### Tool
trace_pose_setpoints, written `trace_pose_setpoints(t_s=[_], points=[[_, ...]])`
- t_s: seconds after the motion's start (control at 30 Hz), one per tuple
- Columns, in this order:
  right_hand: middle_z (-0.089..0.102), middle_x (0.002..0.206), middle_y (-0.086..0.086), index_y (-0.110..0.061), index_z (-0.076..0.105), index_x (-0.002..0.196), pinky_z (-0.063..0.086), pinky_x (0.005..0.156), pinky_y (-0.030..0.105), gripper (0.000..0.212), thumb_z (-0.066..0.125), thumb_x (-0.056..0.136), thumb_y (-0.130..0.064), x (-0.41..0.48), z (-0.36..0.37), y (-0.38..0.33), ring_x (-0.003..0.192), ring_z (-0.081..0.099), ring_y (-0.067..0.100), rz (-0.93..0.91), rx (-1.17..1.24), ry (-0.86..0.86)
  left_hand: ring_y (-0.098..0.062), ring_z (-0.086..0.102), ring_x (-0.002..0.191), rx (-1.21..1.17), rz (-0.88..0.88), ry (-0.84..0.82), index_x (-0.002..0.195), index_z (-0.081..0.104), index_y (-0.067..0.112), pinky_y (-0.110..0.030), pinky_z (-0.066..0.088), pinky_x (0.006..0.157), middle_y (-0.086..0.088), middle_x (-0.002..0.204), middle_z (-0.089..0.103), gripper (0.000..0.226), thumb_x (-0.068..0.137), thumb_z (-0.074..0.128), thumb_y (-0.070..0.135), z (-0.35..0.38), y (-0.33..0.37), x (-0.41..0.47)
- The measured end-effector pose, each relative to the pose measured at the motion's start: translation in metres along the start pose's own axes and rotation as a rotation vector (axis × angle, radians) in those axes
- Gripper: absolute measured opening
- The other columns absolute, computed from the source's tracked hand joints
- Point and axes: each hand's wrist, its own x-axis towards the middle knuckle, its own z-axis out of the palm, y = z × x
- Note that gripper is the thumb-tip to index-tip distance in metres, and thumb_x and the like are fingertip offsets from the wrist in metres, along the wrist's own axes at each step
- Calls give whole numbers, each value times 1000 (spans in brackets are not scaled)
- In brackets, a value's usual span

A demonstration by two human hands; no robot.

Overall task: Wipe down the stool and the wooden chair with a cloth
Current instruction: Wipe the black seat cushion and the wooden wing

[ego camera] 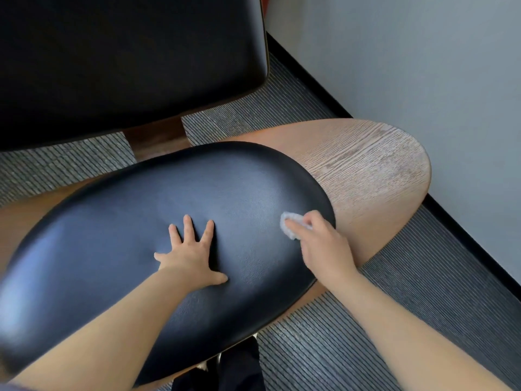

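A stool [375, 176] with a light wooden shell and a black leather cushion [174, 221] fills the middle of the view. My left hand [191, 255] lies flat on the cushion, fingers spread, holding nothing. My right hand [324, 246] presses a small crumpled white cloth [290, 224] onto the cushion near its right edge. Behind the stool stands the wooden chair [158, 139], its black leather seat [127, 60] filling the upper left.
Grey ribbed carpet [338, 348] covers the floor around the furniture. A pale wall [423, 66] with a black skirting strip runs along the right, close to the stool's wooden edge. Dark clothing and shoes show at the bottom [236, 368].
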Motion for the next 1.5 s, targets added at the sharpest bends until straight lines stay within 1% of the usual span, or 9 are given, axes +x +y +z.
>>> trace_pose_setpoints(t_s=[0.1,0.2,0.33,0.43,0.53,0.77,0.93,1.2,1.5], points=[[50,102,-3,-27,64,118,34,64,29,28,55,92,-19,13,-2,9,83,55,25,282,50,112,-40,-18,144,62,7,-8,148,-22,34,-64,33,102,-10,155,-29,130,64,72,66,3,6,-6],[57,100,-6,-32,60,110,47,71,33,26,46,94,-48,-20,21,-39,89,59,22,210,203,23,-41,-15,144,105,5,-6,149,-24,32,-61,37,101,-12,155,-27,130,67,74,60,5,9,-10],[45,94,-2,-37,56,119,40,42,31,46,34,80,-26,-52,36,-58,74,58,21,-196,143,-159,-41,-13,144,142,7,-10,148,-25,30,-57,41,99,-13,155,-26,131,69,75,58,7,12,-10],[48,110,0,-34,52,130,36,61,31,46,28,91,-25,-12,17,-24,86,54,26,16,82,-42,-40,-13,144,161,5,2,148,-25,30,-55,43,99,-13,156,-25,134,67,76,61,8,11,-11],[47,105,-1,-37,52,123,37,59,31,40,56,89,-16,-1,10,-22,83,56,26,228,105,75,-40,-13,144,158,4,8,148,-25,30,-57,41,100,-13,156,-25,134,67,76,61,8,11,-11],[48,90,-3,-39,58,111,41,36,29,42,57,74,-19,-32,18,-38,72,61,19,-176,32,-98,-39,-13,145,156,28,16,150,-22,30,-57,39,102,-13,156,-25,127,72,74,58,11,9,-14],[49,101,2,-27,59,113,48,52,36,47,68,72,-5,-19,7,-20,78,60,28,232,112,18,-38,-12,145,161,42,21,150,-21,30,-56,39,102,-12,157,-24,125,72,74,57,12,7,-18],[47,97,-2,-30,51,103,46,40,30,56,77,60,-6,-70,32,-49,72,61,22,89,131,-70,-37,-13,145,159,29,8,149,-22,30,-56,40,101,-11,156,-25,126,72,74,56,14,10,-18],[45,110,13,-9,55,120,51,69,39,55,67,69,10,-47,14,-21,85,59,35,592,165,211,-38,-12,145,175,28,10,149,-23,29,-56,41,100,-13,156,-25,128,71,73,59,14,11,-19]])
